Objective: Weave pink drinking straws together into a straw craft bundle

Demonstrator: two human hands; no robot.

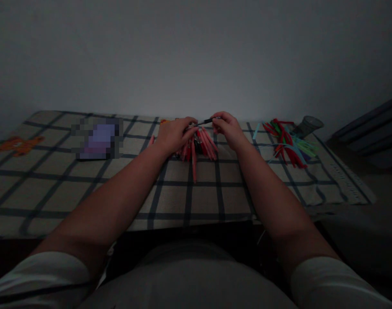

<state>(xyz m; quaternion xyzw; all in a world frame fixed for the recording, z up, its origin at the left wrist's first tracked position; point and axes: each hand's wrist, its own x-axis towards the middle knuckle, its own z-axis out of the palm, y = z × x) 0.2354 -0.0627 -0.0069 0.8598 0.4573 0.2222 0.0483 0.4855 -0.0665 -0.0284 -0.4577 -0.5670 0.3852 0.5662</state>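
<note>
Over the far middle of the table, my right hand (227, 129) pinches the dark end of a slim pen (208, 121). Its thinner end points left and down, between the thumb and forefinger of my left hand (174, 136), which is closed on it. Just beneath both hands lies a loose bunch of pink and red pens (194, 165), fanned toward me, with a few dark ones among them. My left palm covers part of this bunch. The light is dim, so fine detail on the pen is lost.
A checked cloth (125, 201) covers the table, with a wall behind. To the left are a blurred purple-screened phone (101, 139) and an orange flat piece (19, 145). On the right lie red, green and blue strips (287, 148) beside a tipped clear cup (308, 125).
</note>
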